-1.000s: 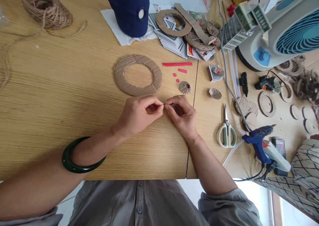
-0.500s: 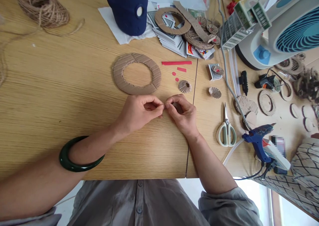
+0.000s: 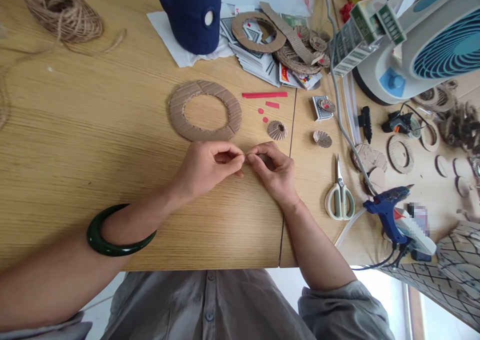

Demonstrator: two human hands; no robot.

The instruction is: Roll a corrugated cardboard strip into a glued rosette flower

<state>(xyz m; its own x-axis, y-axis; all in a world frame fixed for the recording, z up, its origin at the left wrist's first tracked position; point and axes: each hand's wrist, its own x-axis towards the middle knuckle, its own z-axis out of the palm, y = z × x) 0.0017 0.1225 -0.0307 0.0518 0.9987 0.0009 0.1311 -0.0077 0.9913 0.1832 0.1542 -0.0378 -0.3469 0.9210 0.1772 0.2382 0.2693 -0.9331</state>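
Checked sleeve (image 3: 459,242) of a co-worker, at the right edge, sits lower than half a second ago; both hands keep nearly the same place. Nearest: left forearm wears a dark green bangle (image 3: 95,235). Left hand (image 3: 204,167) and right hand (image 3: 273,172) meet above the bench (image 3: 112,160), fingertips almost touching.

Fingers of each hand are drawn to a narrow pinch on a thin brown piece (image 3: 245,155) (barely a sliver shows; material uncertain). Key relation: the piece lies directly between the two pinches, neither hand nearer; its long axis appears to run crosswise, from one thumb to the other. Cannot tell how much is hidden behind the fingers.

To the right of the right forearm: scissors (image 3: 339,200), blades pointing away, and beyond them a blue glue gun (image 3: 388,205). Just past the left knuckles: cardboard ring (image 3: 234,112), contact not clear. Beyond the right hand: pleated rosette (image 3: 277,130), near it two red dots (image 3: 265,120), then a long red strip (image 3: 264,95) lying crosswise.

Farthest: twine coil (image 3: 63,17) at left, dark blue object (image 3: 187,20), stacked cards (image 3: 258,65), fan (image 3: 405,55) at right.
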